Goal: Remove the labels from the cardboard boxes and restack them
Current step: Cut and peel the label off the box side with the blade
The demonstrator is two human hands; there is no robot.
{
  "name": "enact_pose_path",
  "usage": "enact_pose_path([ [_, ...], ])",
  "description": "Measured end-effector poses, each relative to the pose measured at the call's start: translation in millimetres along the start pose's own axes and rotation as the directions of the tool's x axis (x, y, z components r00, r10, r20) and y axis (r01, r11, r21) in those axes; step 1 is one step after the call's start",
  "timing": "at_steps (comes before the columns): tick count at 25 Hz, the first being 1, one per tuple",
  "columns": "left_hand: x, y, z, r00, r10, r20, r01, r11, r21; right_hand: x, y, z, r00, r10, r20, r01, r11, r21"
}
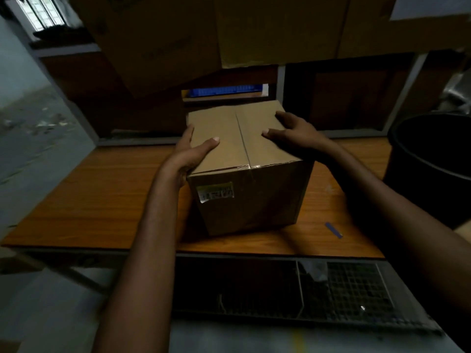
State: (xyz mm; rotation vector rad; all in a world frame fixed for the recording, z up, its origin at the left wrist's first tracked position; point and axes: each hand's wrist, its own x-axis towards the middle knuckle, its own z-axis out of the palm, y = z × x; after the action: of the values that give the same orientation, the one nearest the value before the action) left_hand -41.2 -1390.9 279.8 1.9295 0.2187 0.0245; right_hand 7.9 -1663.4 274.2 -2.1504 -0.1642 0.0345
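Head view: at the left, the wooden surface runs bare and orange-brown toward you. Your left hand grips the left top edge of the cardboard box, with the thumb lying on the top and the fingers going down the left side. The box stands upright at the middle of the surface, plain brown, turned a little so one corner points toward you. On its near face, high and to the left, sits the label, a small rectangle with a yellowish band above a white patch of dark print too blurred to read. Clear tape closes the seam down the middle of the top and folds over the near edge. Your right hand rests released on the right half of the top, fingers spread and holding nothing. Near and right of the box lies a small blue strip, and a black bin stands at the far right.
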Motion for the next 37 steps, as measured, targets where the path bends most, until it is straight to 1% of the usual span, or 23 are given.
enact_pose_path([
  [2,8,0,5,0.999,0.042,-0.003,-0.042,0.998,0.040,4,0,-3,0.999,-0.030,-0.021,0.026,0.982,-0.185],
  [4,16,-2,3,0.989,0.135,0.052,-0.143,0.975,0.170,1,-8,1,0.990,-0.114,-0.083,0.070,0.906,-0.416],
  [6,23,-3,-4,0.961,0.227,0.159,-0.269,0.902,0.338,-10,-16,16,0.962,-0.245,-0.118,0.130,0.796,-0.591],
  [7,26,-4,-8,0.941,0.260,0.217,-0.329,0.854,0.402,-19,-19,25,0.945,-0.302,-0.124,0.165,0.769,-0.618],
  [9,30,-2,-12,0.901,0.296,0.316,-0.413,0.810,0.417,-35,-17,41,0.902,-0.402,-0.156,0.226,0.749,-0.623],
  [11,29,-2,-13,0.870,0.325,0.372,-0.459,0.809,0.368,-41,-10,48,0.867,-0.459,-0.191,0.255,0.740,-0.622],
  [13,27,-5,-12,0.850,0.360,0.385,-0.493,0.799,0.343,-41,-9,46,0.867,-0.447,-0.220,0.239,0.761,-0.602],
  [15,27,-8,-9,0.857,0.369,0.359,-0.487,0.808,0.331,-44,-7,46,0.849,-0.462,-0.255,0.243,0.771,-0.588],
  [16,27,-9,-9,0.864,0.370,0.341,-0.478,0.815,0.327,-51,-3,48,0.811,-0.492,-0.316,0.242,0.775,-0.583],
  [18,27,-10,-7,0.867,0.381,0.320,-0.478,0.816,0.324,-73,15,53,0.693,-0.520,-0.500,0.204,0.805,-0.557],
  [20,27,-12,-5,0.867,0.395,0.304,-0.485,0.809,0.333,-104,46,62,0.571,-0.478,-0.668,0.125,0.855,-0.504],
  [21,27,-14,-4,0.869,0.397,0.295,-0.483,0.810,0.332,-121,66,67,0.532,-0.436,-0.726,0.071,0.877,-0.475],
  [22,27,-15,-3,0.871,0.401,0.285,-0.482,0.812,0.329,-135,87,71,0.527,-0.386,-0.757,0.002,0.891,-0.453],
  [23,27,-16,-2,0.870,0.406,0.279,-0.483,0.813,0.324,-148,109,75,0.567,-0.332,-0.754,-0.081,0.888,-0.452],
  [24,28,-17,-2,0.870,0.409,0.276,-0.484,0.814,0.322,-158,131,78,0.652,-0.258,-0.713,-0.168,0.868,-0.467],
  [25,29,-17,-1,0.869,0.413,0.274,-0.487,0.812,0.322,-165,153,80,0.750,-0.160,-0.642,-0.247,0.833,-0.496],
  [26,30,-18,-1,0.868,0.415,0.272,-0.489,0.810,0.323,-172,171,82,0.825,-0.058,-0.562,-0.307,0.789,-0.533],
  [27,31,-18,-1,0.868,0.418,0.267,-0.489,0.810,0.324,-178,186,85,0.873,0.024,-0.487,-0.341,0.745,-0.574],
  [29,32,-20,-1,0.868,0.422,0.262,-0.490,0.815,0.311,-187,208,92,0.918,0.137,-0.372,-0.362,0.672,-0.647],
  [30,32,-21,-1,0.867,0.423,0.263,-0.491,0.816,0.304,-190,213,95,0.924,0.177,-0.339,-0.369,0.645,-0.669],
  [32,34,-22,-2,0.867,0.423,0.263,-0.489,0.821,0.295,-190,217,96,0.919,0.214,-0.331,-0.388,0.636,-0.667],
  [34,34,-21,-1,0.875,0.409,0.257,-0.472,0.838,0.272,-189,219,91,0.913,0.228,-0.338,-0.402,0.641,-0.654],
  [37,31,-20,0,0.886,0.393,0.246,-0.448,0.862,0.238,-194,218,87,0.949,0.142,-0.280,-0.306,0.620,-0.722],
])
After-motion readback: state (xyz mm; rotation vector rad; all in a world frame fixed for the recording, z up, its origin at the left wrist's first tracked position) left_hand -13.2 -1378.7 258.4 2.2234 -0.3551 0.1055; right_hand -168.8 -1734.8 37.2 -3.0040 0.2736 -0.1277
